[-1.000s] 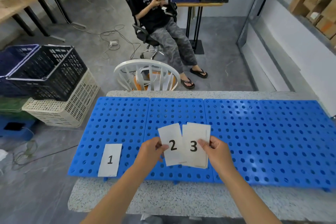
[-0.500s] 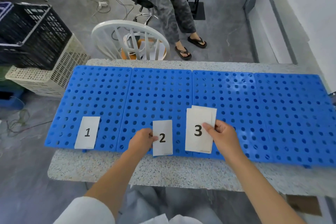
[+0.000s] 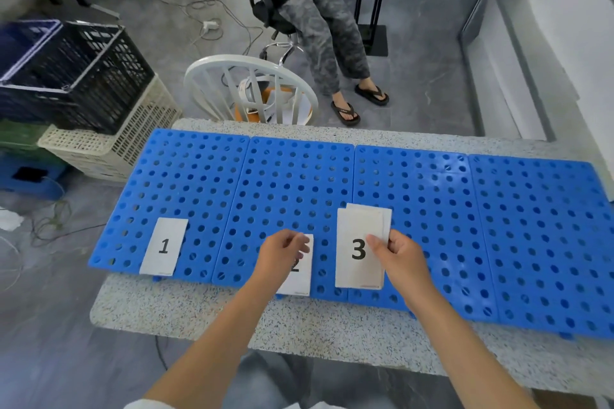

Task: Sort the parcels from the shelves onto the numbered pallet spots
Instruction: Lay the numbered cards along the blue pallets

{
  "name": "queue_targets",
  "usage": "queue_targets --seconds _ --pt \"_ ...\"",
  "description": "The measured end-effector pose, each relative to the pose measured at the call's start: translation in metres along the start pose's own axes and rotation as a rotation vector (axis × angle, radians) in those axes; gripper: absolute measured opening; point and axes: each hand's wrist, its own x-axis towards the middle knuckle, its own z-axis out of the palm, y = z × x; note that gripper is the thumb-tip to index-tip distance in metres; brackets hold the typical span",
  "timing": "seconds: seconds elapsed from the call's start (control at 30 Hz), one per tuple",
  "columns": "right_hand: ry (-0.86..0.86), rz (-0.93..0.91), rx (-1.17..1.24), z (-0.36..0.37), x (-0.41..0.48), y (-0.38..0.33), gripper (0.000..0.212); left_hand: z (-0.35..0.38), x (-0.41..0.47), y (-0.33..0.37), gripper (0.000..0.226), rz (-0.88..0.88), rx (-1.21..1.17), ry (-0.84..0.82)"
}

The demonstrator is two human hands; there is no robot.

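**A:** What is laid out here?

**B:** A speckled desk [image 3: 206, 309] carries four blue pallets [image 3: 531, 226] set edge to edge, running from nine o'clock to three. No parcels are on them, and none shows anywhere I can be sure of.

**A:** So the sorting proper is not under way?

**B:** I judge not. This looks like the labelling step, with the spots being numbered first.

**A:** And the hands?

**B:** The right hand [image 3: 400, 257] pinches a stack of cards [image 3: 357, 229], "3" on top and the thumb on its face, over the seam between the second and third pallets. The left hand [image 3: 280, 252] has its fingers curled over card 2 [image 3: 302, 279]. Blur hides whether it grips that card or only rests on it. Card 2 lies at the second pallet's near edge, about six o'clock. Card 1 [image 3: 163, 246] lies flat on the first pallet's near edge, at eight o'clock, with nothing touching it.

**A:** What does the next move call for?

**B:** Probably freeing the left hand, peeling the "3" alone from the stack and laying it on the third pallet's near edge, towards four o'clock, in line with the others. Thin cards cling, so only one should come away.
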Motion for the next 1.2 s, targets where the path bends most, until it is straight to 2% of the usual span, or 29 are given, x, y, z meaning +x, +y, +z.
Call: queue_targets --seconds 0.13,0.33,0.43,0.53,0.77,0.9,1.07,1.2 --pt "0.043 0.007 0.028 -0.004 -0.009 -0.005 0.006 0.02 -0.017 0.021 0.028 0.118 0.045 -0.126" --pt "0.108 0.015 0.038 -0.006 -0.022 -0.02 0.021 0.021 -0.019 0.045 0.021 0.241 0.034 -0.177" --pt "0.169 -0.004 0.026 -0.007 -0.03 -0.025 0.005 0.021 -0.014 0.049 0.029 0.242 0.023 -0.205" --pt "0.223 0.01 -0.04 -0.015 -0.035 -0.023 0.014 0.023 -0.009 0.047 0.036 0.251 0.025 -0.227" --pt "0.348 -0.026 -0.179 -0.067 -0.046 -0.018 0.024 0.042 -0.018 0.054 0.032 0.247 -0.012 -0.305" --pt "0.4 -0.06 -0.146 -0.112 -0.043 -0.01 0.015 0.069 -0.026 0.066 0.027 0.267 -0.002 -0.322" --pt "0.372 -0.05 -0.088 -0.171 -0.033 0.005 0.011 0.122 -0.021 0.059 0.017 0.21 0.024 -0.312" --pt "0.338 -0.039 -0.1 -0.219 -0.023 0.021 0.013 0.173 -0.019 0.041 0.024 0.127 0.1 -0.305"
